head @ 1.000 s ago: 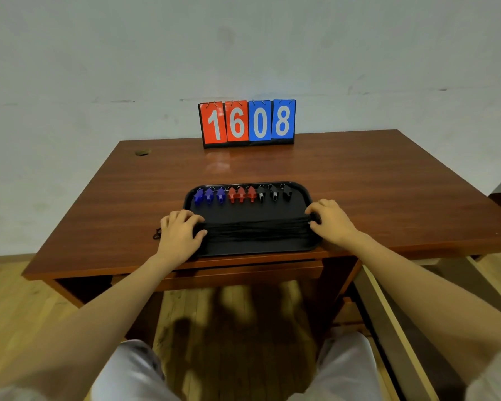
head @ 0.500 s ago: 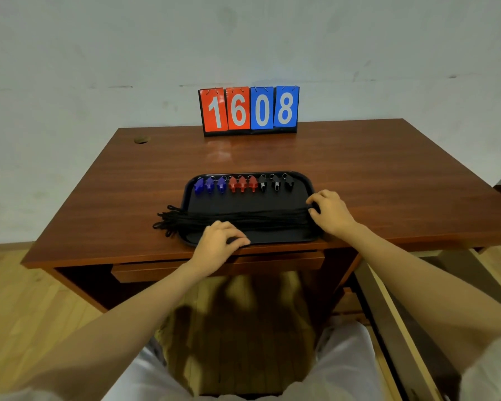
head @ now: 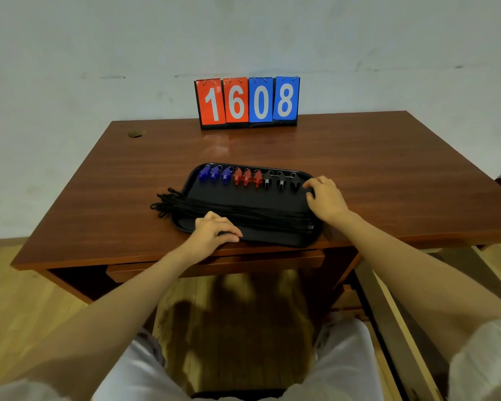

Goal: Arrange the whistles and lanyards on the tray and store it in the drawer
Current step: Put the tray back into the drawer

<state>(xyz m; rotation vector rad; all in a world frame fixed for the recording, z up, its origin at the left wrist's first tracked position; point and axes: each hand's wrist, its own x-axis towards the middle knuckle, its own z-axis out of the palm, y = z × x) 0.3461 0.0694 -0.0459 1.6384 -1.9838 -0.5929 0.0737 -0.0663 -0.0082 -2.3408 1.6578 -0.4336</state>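
On the rounded black tray (head: 300, 243), corded lanyards (head: 243, 211) lie bundled.

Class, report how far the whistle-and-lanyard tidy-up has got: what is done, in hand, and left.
Done: nine blue, red and black plastic whistles lined along the black tray's far edge. In hand: left hand and right hand rest on the tray at the bundle of black cord lanyards, whose ends overhang the left rim. Left: tuck them in, stow the tray.

White sleeves (head: 486, 357), pale trousers (head: 346, 361)
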